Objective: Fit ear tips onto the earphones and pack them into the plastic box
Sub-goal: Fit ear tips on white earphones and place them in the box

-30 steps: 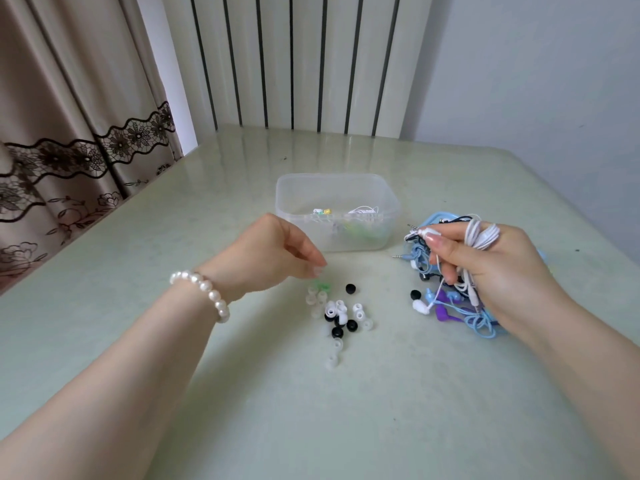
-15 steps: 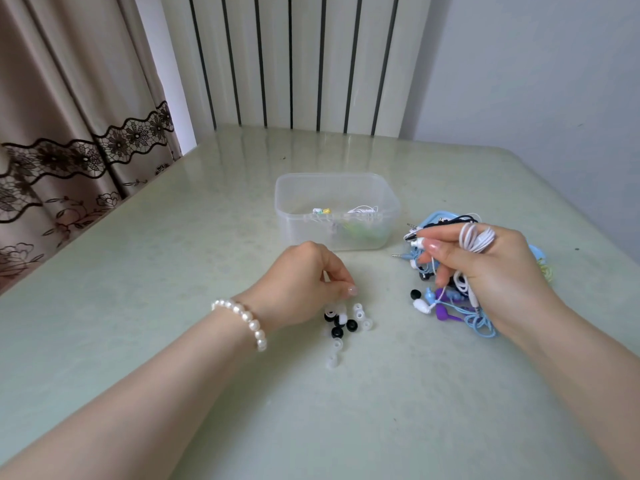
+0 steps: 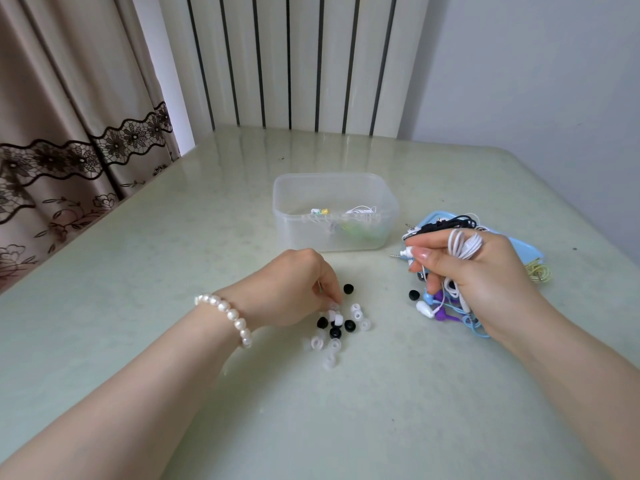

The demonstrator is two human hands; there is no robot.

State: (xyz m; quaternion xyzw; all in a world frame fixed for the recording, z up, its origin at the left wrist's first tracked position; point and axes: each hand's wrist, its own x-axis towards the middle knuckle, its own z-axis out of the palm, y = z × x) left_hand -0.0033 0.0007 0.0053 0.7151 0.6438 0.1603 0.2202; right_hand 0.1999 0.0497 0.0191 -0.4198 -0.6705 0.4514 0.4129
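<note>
— Tips (image 3: 337, 323) everywhere, look: little soft domes, black ones and frosted clear ones, scattered near the middle of the table (image 3: 173, 271).

— What's the left hand (image 3: 294, 292) doing with them?

— Fingers curled down, tips pinching at a clear one at the top of the scatter. Whether it's lifted, I can't tell. Round pearl bracelet (image 3: 227, 315) on that wrist.

— And the right hand (image 3: 474, 271)?

— Closed around a white earphone (image 3: 462, 245). The smooth cord is looped in a coil over the fingers, and thumb and forefinger pinch the hard little bud, which points left. Below and behind that hand sits the pile (image 3: 446, 308): thin rubbery cords in blue, purple, black and white, tangled, with a yellow coil (image 3: 538, 273) toward the right edge. Metal jack plugs poke out on the left of it. One black tip (image 3: 413, 294) lies alone just beside the pile.

— Where's the box (image 3: 334, 211)?

— Farther back, toward the far edge, well apart from the tips. Translucent plastic, rectangular with rounded corners, no lid on it. A few earphones lie on its floor, white cord plus something green and yellow.

— The table itself?

— Pale green, glossy, faintly marbled.
</note>
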